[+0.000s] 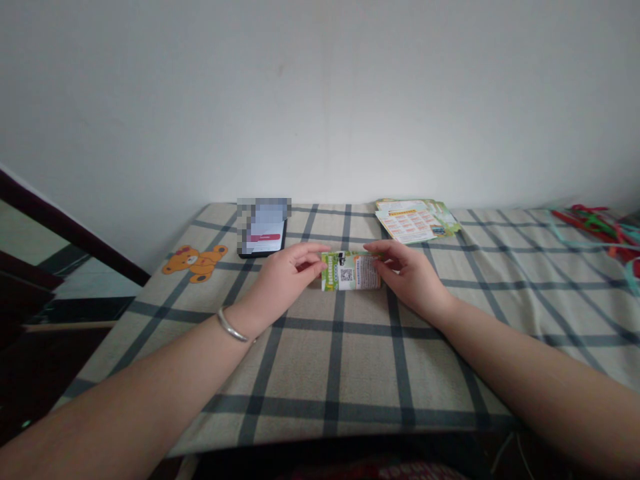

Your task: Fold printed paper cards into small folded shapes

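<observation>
Between my two hands is a small printed leaflet [353,272], green and white with a QR code and lines of text facing me. My left hand [295,267] pinches its left edge between thumb and fingers. On the opposite edge, my right hand [407,270] grips it the same way. The leaflet is held close above the checked tablecloth [310,360]; whether its lower edge touches the cloth I cannot tell. A silver bangle [233,325] circles my left wrist.
A phone [265,230] with a lit screen lies behind my left hand. Several similar leaflets [413,223] are piled near the wall [330,100]. An orange bear cutout [195,263] is at the left, colourful ribbons [600,227] at the far right. The table's front edge is close to me.
</observation>
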The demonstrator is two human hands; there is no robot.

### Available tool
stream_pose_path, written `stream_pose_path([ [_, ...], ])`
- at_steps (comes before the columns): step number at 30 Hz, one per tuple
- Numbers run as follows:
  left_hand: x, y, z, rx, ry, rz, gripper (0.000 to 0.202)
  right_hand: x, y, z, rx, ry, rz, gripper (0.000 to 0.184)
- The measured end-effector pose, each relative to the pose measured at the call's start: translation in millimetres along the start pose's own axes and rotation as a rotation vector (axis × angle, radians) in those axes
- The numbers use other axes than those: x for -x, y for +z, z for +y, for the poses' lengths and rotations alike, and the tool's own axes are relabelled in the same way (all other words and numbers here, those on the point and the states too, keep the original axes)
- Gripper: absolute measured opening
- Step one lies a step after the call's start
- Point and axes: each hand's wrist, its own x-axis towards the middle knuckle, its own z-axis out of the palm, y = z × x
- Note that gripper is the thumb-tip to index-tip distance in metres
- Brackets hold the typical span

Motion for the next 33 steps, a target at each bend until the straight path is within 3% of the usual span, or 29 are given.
stream_pose_path([
  [10, 0.8, -0.2, -1.4, -0.103, 0.073, 0.027, 0.028, 0.1, 1.2, 0.0, -0.020, -0.010, -0.015, 0.028],
  [17, 0.8, 1.2, 2.1, -0.111, 0.051, 0.019, 0.025, -1.6, 6.3, 2.6, -0.141, 0.032, -0.002, 0.026],
  [27, 1.8, 2.7, 1.7, -0.022, -0.032, -0.002, 0.025, -0.2, 3.1, -2.7, -0.091, 0.111, -0.034, 0.028],
  [33, 0.5, 1.5, 0.8, -0.109, 0.050, 0.006, 0.022, -0.3, 4.0, 1.4, -0.108, 0.098, -0.038, 0.025],
])
